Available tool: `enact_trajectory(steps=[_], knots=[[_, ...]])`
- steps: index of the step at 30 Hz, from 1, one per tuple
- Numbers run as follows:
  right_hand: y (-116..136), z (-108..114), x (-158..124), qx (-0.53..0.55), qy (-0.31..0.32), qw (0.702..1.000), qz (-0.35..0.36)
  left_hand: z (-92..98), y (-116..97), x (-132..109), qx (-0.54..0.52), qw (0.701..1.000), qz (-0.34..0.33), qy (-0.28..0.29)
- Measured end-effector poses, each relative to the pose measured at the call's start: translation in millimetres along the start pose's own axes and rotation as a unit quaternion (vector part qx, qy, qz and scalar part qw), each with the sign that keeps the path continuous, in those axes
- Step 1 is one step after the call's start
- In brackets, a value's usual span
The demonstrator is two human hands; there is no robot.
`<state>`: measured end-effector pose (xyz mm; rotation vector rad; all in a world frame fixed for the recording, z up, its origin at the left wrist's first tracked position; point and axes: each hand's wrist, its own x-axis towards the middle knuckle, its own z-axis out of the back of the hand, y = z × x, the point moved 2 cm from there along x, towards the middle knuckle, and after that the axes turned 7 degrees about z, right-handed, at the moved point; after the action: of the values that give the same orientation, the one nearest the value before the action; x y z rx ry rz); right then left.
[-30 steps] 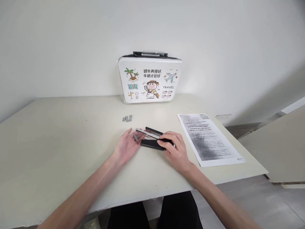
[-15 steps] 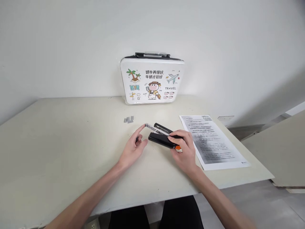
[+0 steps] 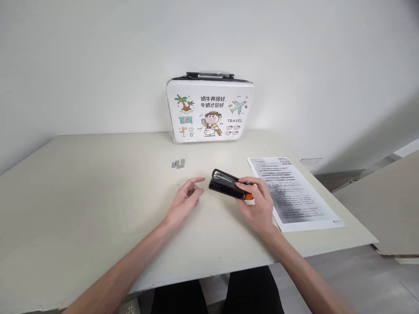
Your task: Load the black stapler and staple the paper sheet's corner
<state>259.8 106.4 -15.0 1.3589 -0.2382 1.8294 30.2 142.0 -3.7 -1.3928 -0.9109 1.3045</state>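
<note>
The right hand grips the stapler by its right end; the left hand is half curled with its index finger stretched out, just left of the stapler and apart from it. Something greyish may sit inside those curled fingers, but I cannot tell.

The table spreads around and below the stapler. The white case stands upright behind it, near the wall. The printed sheet lies flat to its right, one edge partly behind the right hand. The stapler's two arms are slightly parted, with metal showing between. The loose staples lie in a small cluster behind the stapler and to its left.

For good handling, the right grip should be firm and well back, so the stapler's left end is free and the gap faces the left hand. Fingertips are best kept out of that gap, and small pieces held lightly.

The widest open room is left of the stapler. The table's front edge lies nearer the person, well apart from it; to its right, the sheet runs close to the table's side edge, leaving less space.
</note>
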Motion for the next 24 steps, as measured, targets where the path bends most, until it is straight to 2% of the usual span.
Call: enact_trajectory(steps=[4,8,10,13,17,20,24], knots=[[0.6,-0.4,11.7,-0.004,-0.023,0.998,-0.055,1.9,3.7,3.5,-0.139,0.988,0.055,0.043],[14.7,-22.9,44.9,0.057,0.023,0.994,-0.085,-1.8,10.3,8.6,-0.281,0.949,0.103,0.099],[24.9,-46.4,65.3,0.096,0.068,0.988,-0.099,-4.1,13.8,11.3,-0.322,0.929,0.127,0.134],[39.7,-94.4,92.4,0.127,0.169,0.97,-0.121,-4.8,17.9,15.7,-0.348,0.913,0.13,0.169],[58.4,-162.7,115.7,0.103,0.285,0.945,-0.124,-1.9,20.6,20.4,-0.366,0.908,0.118,0.169],[72.2,-202.6,123.6,0.064,0.331,0.932,-0.131,1.1,20.1,20.6,-0.38,0.904,0.108,0.164],[87.5,-233.9,127.3,0.017,0.369,0.916,-0.155,7.1,20.6,18.6,-0.392,0.899,0.11,0.159]])
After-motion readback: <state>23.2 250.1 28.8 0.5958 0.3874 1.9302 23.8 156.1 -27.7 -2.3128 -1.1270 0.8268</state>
